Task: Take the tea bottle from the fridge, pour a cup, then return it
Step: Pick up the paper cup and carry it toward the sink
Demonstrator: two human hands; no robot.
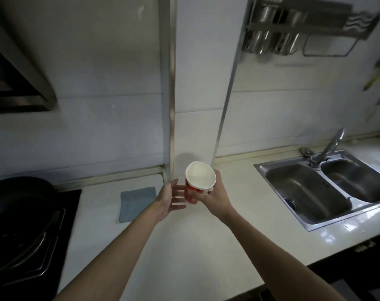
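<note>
One paper cup [199, 178], red outside and white inside, centre frame, held above the counter [184, 246]. The right hand [216, 195] grips it, fingers curled round the lower wall. The left hand [169, 198] is spread with fingers straight, just beside the cup's red side; cannot tell whether they touch it. Cup looks empty and its rim is squashed out of round, so likely light, thin, soft paper that is easy to crush. Best held loosely low on the wall, near the stiffer base, not at the rim. Tea bottle and fridge are not in frame.

Counts: two hands, one cup, one blue cloth [136, 202] left of centre, one sink [304, 192] with two basins at right, one tap [330, 146], one dark pan [17, 198] at lower left.
</note>
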